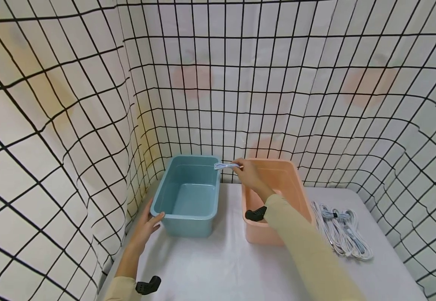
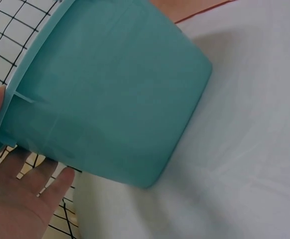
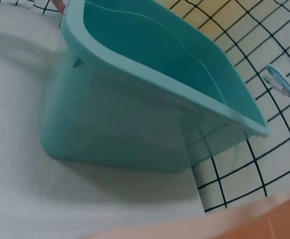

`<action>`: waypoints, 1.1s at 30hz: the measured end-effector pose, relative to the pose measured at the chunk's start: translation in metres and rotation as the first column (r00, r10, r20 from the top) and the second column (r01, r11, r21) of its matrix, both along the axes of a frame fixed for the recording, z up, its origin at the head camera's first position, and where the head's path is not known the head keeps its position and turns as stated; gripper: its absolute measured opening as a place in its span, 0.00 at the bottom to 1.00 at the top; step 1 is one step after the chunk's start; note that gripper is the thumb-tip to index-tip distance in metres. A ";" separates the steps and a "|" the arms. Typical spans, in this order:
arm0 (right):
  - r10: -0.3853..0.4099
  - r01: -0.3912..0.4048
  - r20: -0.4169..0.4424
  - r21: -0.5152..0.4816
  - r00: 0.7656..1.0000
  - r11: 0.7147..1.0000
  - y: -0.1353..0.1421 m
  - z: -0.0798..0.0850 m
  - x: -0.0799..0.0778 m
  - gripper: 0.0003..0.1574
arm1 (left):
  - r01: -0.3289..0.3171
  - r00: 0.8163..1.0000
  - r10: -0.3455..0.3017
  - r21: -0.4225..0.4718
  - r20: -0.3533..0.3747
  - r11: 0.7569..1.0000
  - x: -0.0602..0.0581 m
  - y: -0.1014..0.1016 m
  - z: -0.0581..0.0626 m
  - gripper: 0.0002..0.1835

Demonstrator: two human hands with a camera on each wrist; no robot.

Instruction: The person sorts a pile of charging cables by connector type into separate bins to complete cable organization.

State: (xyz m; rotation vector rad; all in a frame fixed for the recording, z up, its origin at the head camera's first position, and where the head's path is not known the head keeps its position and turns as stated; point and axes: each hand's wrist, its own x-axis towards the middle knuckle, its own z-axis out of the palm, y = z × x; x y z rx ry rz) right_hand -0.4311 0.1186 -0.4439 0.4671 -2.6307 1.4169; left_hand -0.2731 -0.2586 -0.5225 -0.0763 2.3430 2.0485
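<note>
My left hand (image 1: 142,230) grips the near left corner of a blue-green plastic bin (image 1: 189,225), thumb over the rim and fingers below it outside. In the left wrist view the fingers (image 2: 58,189) spread under that rim. My right hand (image 1: 249,174) pinches a small tied bundle of light blue and white cable (image 1: 223,166), held at the blue-green bin's far right corner. A plug end of this cable (image 3: 279,85) shows in the right wrist view. Below my right forearm stands a peach plastic bin (image 1: 265,235), its inside partly hidden by the arm.
Right of the peach bin, a pile of white and light blue coiled cables (image 1: 344,236) lies on the white-covered table (image 1: 218,267). Black wire mesh (image 1: 240,104) rises behind and on both sides, with pale sheeting beyond it.
</note>
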 end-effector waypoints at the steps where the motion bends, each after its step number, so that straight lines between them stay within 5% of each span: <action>1: -0.001 0.001 0.007 -0.004 1.000 1.000 -0.005 0.000 -0.001 0.17 | 0.000 1.000 0.000 -0.003 -0.001 1.000 0.000 0.000 0.000 0.48; 21: -0.008 0.009 -0.011 0.049 1.000 0.999 -0.085 -0.007 -0.024 0.16 | -0.028 1.000 0.029 0.010 -0.011 1.000 -0.001 -0.004 0.001 0.49; 33: 0.058 -0.068 0.108 0.093 0.992 0.993 -0.088 -0.012 -0.028 0.33 | -0.047 0.999 0.047 0.022 -0.006 0.999 -0.003 0.000 -0.004 0.47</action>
